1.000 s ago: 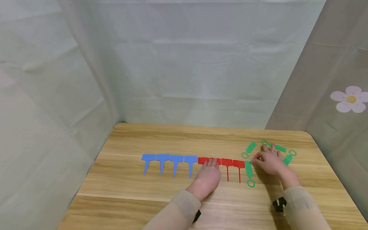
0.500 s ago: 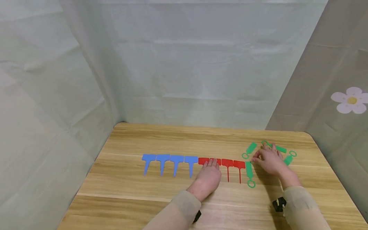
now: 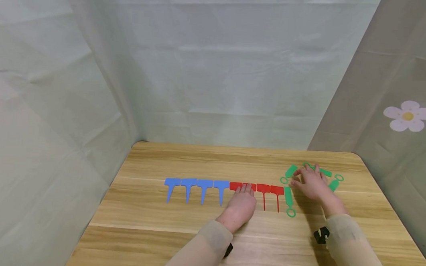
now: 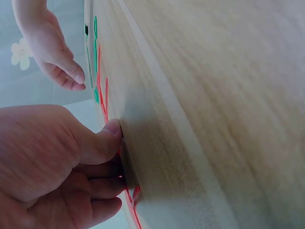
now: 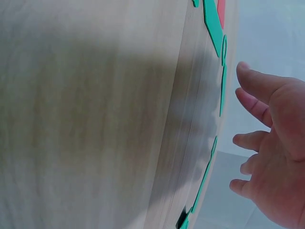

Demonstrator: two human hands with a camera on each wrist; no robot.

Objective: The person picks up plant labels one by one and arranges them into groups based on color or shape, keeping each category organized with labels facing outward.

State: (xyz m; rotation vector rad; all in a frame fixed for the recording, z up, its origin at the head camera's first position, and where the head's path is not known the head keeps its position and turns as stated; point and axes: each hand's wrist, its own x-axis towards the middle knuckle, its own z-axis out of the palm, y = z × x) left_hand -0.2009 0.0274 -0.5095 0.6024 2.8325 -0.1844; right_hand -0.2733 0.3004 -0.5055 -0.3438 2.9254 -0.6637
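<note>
My left hand (image 3: 241,205) rests its fingertips on the red T-shaped plant labels (image 3: 263,188) in the middle of a row, partly hiding two of them. In the left wrist view its thumb and fingers (image 4: 102,188) touch down at a red label. My right hand (image 3: 313,184) hovers with spread fingers and nothing in them among green ring-ended tags, as the right wrist view also shows. One green tag (image 3: 288,196) lies at the row's right end, ring towards me. Another green tag (image 3: 291,171) lies tilted just beyond my right thumb and index finger.
Several blue T-shaped labels (image 3: 204,184) form the left part of the row on the wooden table (image 3: 140,213). Two more green tags, one at the back (image 3: 325,172) and one at the right (image 3: 333,184), lie partly behind my right hand. Pale cloth (image 3: 229,89) hangs around the table.
My right thumb and index finger have lifted off the top of the row's green tag and shifted slightly towards the tilted tag behind it. My left hand stays put.
</note>
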